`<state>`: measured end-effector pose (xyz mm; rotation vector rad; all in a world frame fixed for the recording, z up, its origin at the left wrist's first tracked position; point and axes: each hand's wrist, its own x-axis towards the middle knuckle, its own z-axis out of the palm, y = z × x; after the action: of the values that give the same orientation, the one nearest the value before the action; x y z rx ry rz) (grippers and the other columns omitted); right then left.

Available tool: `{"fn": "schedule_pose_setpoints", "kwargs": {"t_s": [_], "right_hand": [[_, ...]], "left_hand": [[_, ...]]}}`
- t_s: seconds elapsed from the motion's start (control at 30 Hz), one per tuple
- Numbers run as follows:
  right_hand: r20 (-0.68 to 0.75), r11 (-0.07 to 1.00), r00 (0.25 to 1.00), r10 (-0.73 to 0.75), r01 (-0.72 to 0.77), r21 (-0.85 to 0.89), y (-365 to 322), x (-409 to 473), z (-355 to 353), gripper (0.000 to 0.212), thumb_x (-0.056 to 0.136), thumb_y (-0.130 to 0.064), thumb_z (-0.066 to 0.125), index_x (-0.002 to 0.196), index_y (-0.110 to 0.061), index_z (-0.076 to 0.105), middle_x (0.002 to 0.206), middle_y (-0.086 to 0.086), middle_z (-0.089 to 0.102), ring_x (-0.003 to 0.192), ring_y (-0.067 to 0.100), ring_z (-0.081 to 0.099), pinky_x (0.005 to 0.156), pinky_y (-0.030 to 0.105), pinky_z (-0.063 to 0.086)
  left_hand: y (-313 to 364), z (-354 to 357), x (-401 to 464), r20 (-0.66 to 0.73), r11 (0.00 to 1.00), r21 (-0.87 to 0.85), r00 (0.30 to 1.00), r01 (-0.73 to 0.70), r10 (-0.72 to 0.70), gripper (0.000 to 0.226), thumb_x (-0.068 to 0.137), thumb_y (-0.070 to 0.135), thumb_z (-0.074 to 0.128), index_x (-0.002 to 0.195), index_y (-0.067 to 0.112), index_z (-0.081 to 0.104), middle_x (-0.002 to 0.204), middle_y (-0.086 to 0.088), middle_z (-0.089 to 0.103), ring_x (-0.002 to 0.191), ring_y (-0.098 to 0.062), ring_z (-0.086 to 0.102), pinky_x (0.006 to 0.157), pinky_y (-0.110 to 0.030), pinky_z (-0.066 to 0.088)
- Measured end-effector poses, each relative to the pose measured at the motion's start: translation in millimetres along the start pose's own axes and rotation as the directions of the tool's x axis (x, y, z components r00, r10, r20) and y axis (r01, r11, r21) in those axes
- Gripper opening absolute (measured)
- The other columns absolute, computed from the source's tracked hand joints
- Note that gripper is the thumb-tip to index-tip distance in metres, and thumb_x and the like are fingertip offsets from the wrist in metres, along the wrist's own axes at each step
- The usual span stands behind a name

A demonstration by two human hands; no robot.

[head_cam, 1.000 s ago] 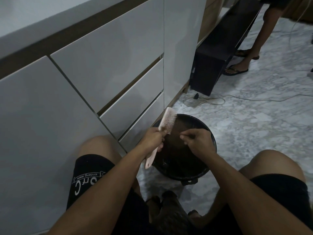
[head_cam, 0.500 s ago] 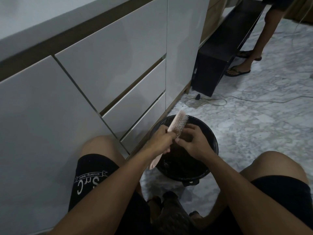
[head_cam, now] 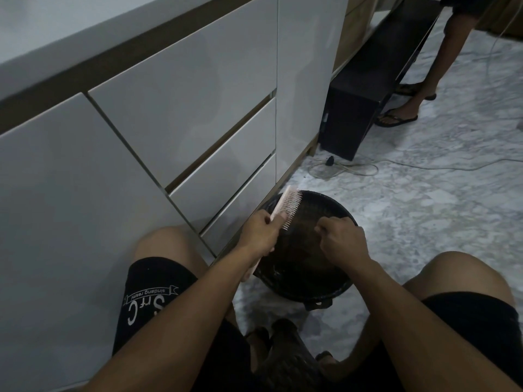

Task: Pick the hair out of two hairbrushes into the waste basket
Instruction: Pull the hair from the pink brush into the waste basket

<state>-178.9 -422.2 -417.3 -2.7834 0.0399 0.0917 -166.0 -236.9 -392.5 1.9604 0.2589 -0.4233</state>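
Head view. Step in hand, as judged: dropping picked hair. Left hand grips pink hairbrush by its handle, pale bristles facing right, above black waste basket. Right hand hovers over basket, fingertips pinched; any strands too fine to see. Next: release, return to bristles. Second brush not visible.

glossy white cabinet drawers line the left side above a grey-veined marble floor; a low black bench stands beyond, a pale cable coiled beside it. dim light.
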Motion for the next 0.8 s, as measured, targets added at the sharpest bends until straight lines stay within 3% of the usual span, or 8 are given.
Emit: {"fn": "schedule_pose_setpoints", "kwargs": {"t_s": [0.1, 0.17, 0.33, 0.47, 0.53, 0.6, 0.67, 0.8], "right_hand": [[0.054, 0.988, 0.996, 0.065, -0.072, 0.139, -1.2, 0.0, -1.6, 0.017, 0.095, -0.027, 0.049, 0.093, -0.017, 0.063, 0.090, 0.005, 0.069, 0.089, 0.030, 0.061, 0.077, 0.040, 0.048], [0.059, 0.947, 0.993, 0.103, -0.116, 0.299, -5.2, -1.5, -5.6, 0.011, 0.094, -0.024, 0.054, 0.102, -0.020, 0.061, 0.092, 0.000, 0.068, 0.087, 0.023, 0.060, 0.076, 0.034, 0.045], [0.196, 0.785, 0.972, 0.130, -0.222, 0.579, -17.1, -3.1, -11.7, 0.046, 0.081, -0.011, 0.065, 0.125, -0.018, 0.056, 0.098, -0.001, 0.064, 0.090, 0.014, 0.059, 0.071, 0.024, 0.044], [0.265, 0.655, 0.962, 0.067, -0.243, 0.715, -19.1, 0.7, -11.3, 0.051, 0.064, -0.018, 0.071, 0.115, -0.017, 0.062, 0.116, -0.001, 0.060, 0.110, 0.019, 0.057, 0.090, 0.034, 0.047], [0.303, 0.666, 0.950, 0.073, -0.272, 0.695, -16.0, 2.3, -11.5, 0.075, 0.054, -0.027, 0.071, 0.127, -0.022, 0.057, 0.143, -0.006, 0.039, 0.129, 0.016, 0.040, 0.105, 0.038, 0.035], [0.322, 0.580, 0.944, 0.071, -0.302, 0.757, -11.5, 3.3, -11.1, 0.089, 0.046, -0.031, 0.073, 0.132, -0.029, 0.053, 0.152, -0.005, 0.033, 0.135, 0.018, 0.037, 0.111, 0.046, 0.033], [0.309, 0.462, 0.950, 0.038, -0.291, 0.838, -4.4, 4.5, -7.9, 0.083, 0.043, -0.027, 0.075, 0.124, -0.032, 0.057, 0.140, 0.005, 0.049, 0.126, 0.025, 0.049, 0.105, 0.055, 0.041], [0.337, 0.413, 0.942, 0.006, -0.309, 0.856, -5.3, 5.8, -7.9, 0.051, 0.057, -0.016, 0.075, 0.107, -0.026, 0.069, 0.130, 0.003, 0.059, 0.118, 0.024, 0.057, 0.103, 0.049, 0.046]], "left_hand": [[4.3, 2.5, -4.7, 0.007, 1.000, 0.011, 1.000, -0.010, 0.010, 0.036, 0.099, 0.042, 0.050, 0.096, 0.007, 0.055, 0.089, -0.011, 0.061, 0.058, -0.014, 0.052, 0.034, -0.012, 0.036], [8.8, 3.8, -6.1, 0.023, 1.000, -0.017, 1.000, 0.020, -0.020, 0.033, 0.099, 0.039, 0.048, 0.100, 0.009, 0.059, 0.091, -0.011, 0.062, 0.061, -0.016, 0.052, 0.036, -0.017, 0.037], [13.6, 6.5, -8.6, 0.074, 0.999, -0.036, 0.997, 0.026, -0.023, 0.020, 0.096, 0.025, 0.043, 0.087, 0.013, 0.056, 0.077, -0.011, 0.059, 0.049, -0.020, 0.051, 0.047, -0.027, 0.038], [11.6, 12.0, -10.0, 0.082, 1.000, -0.020, 0.997, 0.003, -0.001, 0.022, 0.093, 0.026, 0.045, 0.081, 0.011, 0.055, 0.066, -0.008, 0.055, 0.046, -0.019, 0.051, 0.046, -0.028, 0.038], [13.1, 12.2, -12.2, 0.087, 1.000, -0.009, 0.996, -0.017, 0.018, 0.022, 0.094, 0.026, 0.048, 0.083, 0.009, 0.057, 0.066, -0.008, 0.054, 0.047, -0.019, 0.051, 0.046, -0.027, 0.038], [14.2, 10.9, -13.8, 0.105, 0.999, -0.001, 0.994, -0.037, 0.037, 0.020, 0.094, 0.024, 0.048, 0.085, 0.009, 0.058, 0.068, -0.007, 0.054, 0.048, -0.018, 0.050, 0.046, -0.027, 0.038], [15.9, 9.1, -15.0, 0.124, 0.998, 0.016, 0.991, -0.054, 0.052, 0.020, 0.095, 0.023, 0.048, 0.089, 0.007, 0.059, 0.073, -0.008, 0.057, 0.050, -0.017, 0.050, 0.046, -0.026, 0.038], [17.0, 8.3, -13.3, 0.102, 0.992, 0.079, 0.990, -0.103, 0.095, 0.021, 0.096, 0.023, 0.051, 0.089, 0.005, 0.059, 0.071, -0.005, 0.059, 0.055, -0.020, 0.054, 0.053, -0.029, 0.041]]}}
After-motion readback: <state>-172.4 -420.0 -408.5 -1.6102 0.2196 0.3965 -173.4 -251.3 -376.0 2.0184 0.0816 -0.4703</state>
